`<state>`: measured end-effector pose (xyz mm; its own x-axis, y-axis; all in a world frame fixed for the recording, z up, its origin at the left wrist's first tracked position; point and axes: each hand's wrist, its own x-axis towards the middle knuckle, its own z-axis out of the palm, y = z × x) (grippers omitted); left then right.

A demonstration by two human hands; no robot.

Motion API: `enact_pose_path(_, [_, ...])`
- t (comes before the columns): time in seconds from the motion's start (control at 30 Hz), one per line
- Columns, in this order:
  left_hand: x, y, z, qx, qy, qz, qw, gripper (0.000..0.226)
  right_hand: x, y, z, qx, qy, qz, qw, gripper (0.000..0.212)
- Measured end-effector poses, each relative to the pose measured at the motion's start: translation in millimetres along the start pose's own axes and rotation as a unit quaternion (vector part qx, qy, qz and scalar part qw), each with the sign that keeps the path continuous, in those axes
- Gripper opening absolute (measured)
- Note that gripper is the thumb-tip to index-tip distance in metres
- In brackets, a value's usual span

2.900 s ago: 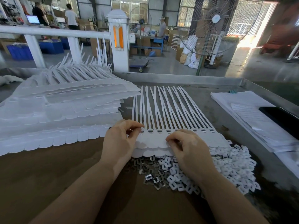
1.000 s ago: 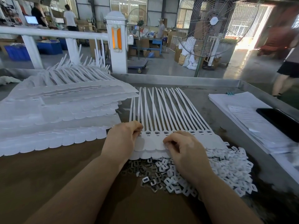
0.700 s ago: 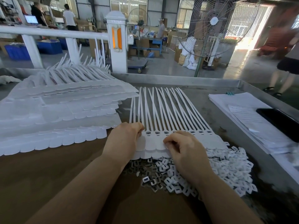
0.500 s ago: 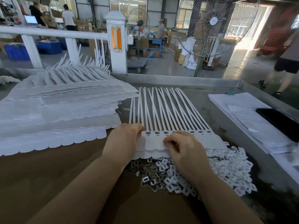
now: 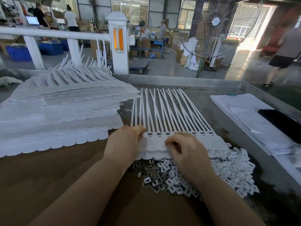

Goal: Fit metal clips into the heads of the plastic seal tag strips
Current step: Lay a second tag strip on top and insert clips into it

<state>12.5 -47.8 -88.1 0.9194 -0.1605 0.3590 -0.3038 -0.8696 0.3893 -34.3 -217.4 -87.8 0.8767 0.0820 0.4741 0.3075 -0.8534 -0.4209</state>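
Strips [image 5: 171,115] fan away from my knuckles, heads lined up under my fingertips so each socket faces me. My left hand [image 5: 125,142] pinches the sheet's left edge steady; my right hand [image 5: 187,150], fingers curled, presses a head. Clips [image 5: 151,180] heap just behind my right wrist for quick reach.

Daylight floods in from the doorway [image 5: 254,35] at upper right, blown out to glare; the bench [image 5: 48,176] foreground sits dimmer. Wide-angle bending curves the edges, and the right edge blurs.
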Motion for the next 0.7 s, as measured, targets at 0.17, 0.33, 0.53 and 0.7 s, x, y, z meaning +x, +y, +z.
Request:
enact_pose_path(0.17, [2.9,-4.7,2.7,-0.131,0.024,-0.034,0.990,0.021,-1.1,0.1,0.4,-0.001,0.001,-0.003,1.000,0.009])
enact_pose_path(0.33, [4.8,-5.5,3.8,-0.158,0.037,-0.041,0.986,0.021,-1.0,0.3,0.5,-0.004,0.002,-0.005,1.000,0.009])
enact_pose_path(0.53, [2.2,-4.3,2.0,-0.179,0.078,-0.053,0.979,0.021,-0.9,0.4,0.5,-0.003,-0.001,-0.004,1.000,0.009])
enact_pose_path(0.7, [2.1,-5.2,1.6,-0.218,0.089,-0.049,0.971,0.021,-0.8,0.1,0.5,-0.002,-0.002,-0.003,1.000,0.010])
